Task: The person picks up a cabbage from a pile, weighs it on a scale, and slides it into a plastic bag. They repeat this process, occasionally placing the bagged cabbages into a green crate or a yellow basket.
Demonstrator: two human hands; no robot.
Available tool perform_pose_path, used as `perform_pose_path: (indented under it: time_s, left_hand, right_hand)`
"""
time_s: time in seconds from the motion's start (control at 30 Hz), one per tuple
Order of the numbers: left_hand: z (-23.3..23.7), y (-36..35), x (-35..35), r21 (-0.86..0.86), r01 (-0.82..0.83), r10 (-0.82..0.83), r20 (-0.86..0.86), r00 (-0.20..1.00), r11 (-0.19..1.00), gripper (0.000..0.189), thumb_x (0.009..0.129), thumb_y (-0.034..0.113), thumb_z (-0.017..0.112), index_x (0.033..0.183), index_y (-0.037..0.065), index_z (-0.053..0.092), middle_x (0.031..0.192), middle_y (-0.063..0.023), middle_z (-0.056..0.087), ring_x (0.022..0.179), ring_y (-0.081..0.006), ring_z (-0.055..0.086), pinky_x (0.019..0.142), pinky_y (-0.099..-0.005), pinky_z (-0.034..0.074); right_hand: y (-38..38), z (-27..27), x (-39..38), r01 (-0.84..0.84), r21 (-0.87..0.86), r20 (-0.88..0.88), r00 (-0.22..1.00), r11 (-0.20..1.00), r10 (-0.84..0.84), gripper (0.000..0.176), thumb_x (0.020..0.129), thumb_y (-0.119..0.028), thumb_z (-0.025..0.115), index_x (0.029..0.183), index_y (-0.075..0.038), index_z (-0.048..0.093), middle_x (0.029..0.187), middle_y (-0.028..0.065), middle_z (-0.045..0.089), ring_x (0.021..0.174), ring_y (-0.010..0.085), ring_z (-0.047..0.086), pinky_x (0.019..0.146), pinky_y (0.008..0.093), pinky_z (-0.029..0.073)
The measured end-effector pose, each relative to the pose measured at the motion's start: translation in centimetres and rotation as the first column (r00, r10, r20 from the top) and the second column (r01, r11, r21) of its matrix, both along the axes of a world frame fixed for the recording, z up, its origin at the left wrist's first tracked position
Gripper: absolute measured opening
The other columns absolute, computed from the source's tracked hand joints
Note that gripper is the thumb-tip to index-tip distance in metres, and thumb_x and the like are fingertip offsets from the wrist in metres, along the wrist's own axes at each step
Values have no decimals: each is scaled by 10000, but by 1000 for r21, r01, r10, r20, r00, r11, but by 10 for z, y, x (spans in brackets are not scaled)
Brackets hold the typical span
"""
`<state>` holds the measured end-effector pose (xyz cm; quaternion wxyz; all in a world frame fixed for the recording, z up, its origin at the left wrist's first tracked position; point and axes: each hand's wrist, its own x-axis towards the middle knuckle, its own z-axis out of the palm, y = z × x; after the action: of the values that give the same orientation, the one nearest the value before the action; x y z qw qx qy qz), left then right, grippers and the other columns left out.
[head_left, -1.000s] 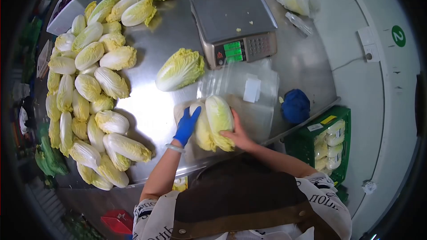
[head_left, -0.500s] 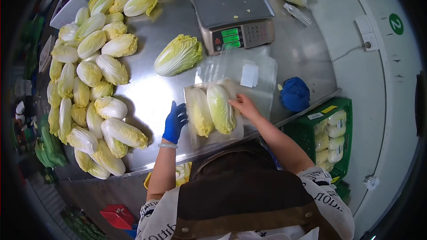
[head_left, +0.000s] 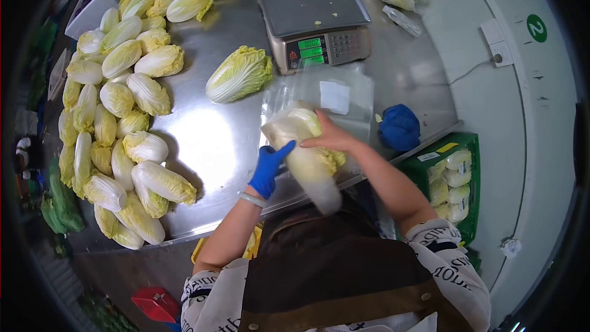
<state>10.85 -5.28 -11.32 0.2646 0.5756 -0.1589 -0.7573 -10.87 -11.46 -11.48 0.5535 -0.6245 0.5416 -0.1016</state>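
Observation:
My left hand (head_left: 268,167), in a blue glove, grips the left side of napa cabbages (head_left: 310,161) in a clear plastic bag. Bare and opposite it, my right hand (head_left: 330,135) is closed on the upper right side of the same bundle. The bundle is tilted near the table's front edge, and its lower end is smeared by motion. Just behind lies a stack of flat clear bags (head_left: 362,89) with white paper slips (head_left: 335,97) on it. A larger loose napa cabbage (head_left: 241,75) rests to the left of the stack.
Many napa cabbages (head_left: 147,93) are piled on the left of the metal table (head_left: 203,117). A digital scale (head_left: 312,9) stands at the back. Right of my hands is a blue bundle (head_left: 399,128); a green crate (head_left: 470,209) holds wrapped cabbages beyond the edge.
Two bagged cabbages lay flat between my hands; now they are gripped, turned and tilted. My left hand has moved right and closed on them.

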Motion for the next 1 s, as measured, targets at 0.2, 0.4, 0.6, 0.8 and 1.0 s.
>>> perform_pose_path:
  time_s: [0.2,0.4,0.6,0.8,1.0]
  left_hand:
    - [68,52,-74,182,39,32,-374,927,983,549,875,310,663,1332,110,434,1190,-71,564,1084,-205,566,893,-369,506]
    - [50,66,-109,-410,378,-507,-270,819,830,441,901,206,631,1284,41,489,1212,-81,561,1102,-160,546,903,-313,484]
    - [-26,-20,-71,-610,709,-564,465,682,354,309,798,161,713,1082,65,638,1072,-93,629,1003,-223,593,894,-341,456]
    - [-109,-49,-82,-733,673,-343,659,670,-94,132,759,172,684,876,114,702,901,-95,656,842,-290,614,766,-391,488]
    - [-75,-33,-96,-701,667,-574,445,687,254,107,835,25,620,899,15,705,866,-111,674,797,-232,653,746,-319,509]
  right_hand:
    - [34,73,-92,-230,163,38,973,959,227,1173,668,-354,847,1462,31,74,1399,232,370,1313,300,366,1088,352,297]
    - [134,90,-133,145,278,47,985,949,-165,1155,654,-333,849,1463,14,101,1420,232,328,1341,305,325,1118,364,245]
    - [212,70,-178,295,557,85,909,776,-407,1023,670,-200,793,1479,-58,183,1410,135,374,1319,240,347,1109,354,259]
    - [199,81,-189,206,420,81,961,884,-263,1010,666,-149,772,1486,-103,184,1410,123,375,1317,240,353,1106,355,267]
    - [164,61,-173,146,467,282,911,872,-303,1025,670,-145,766,1495,-100,159,1434,135,344,1331,249,327,1106,356,268]
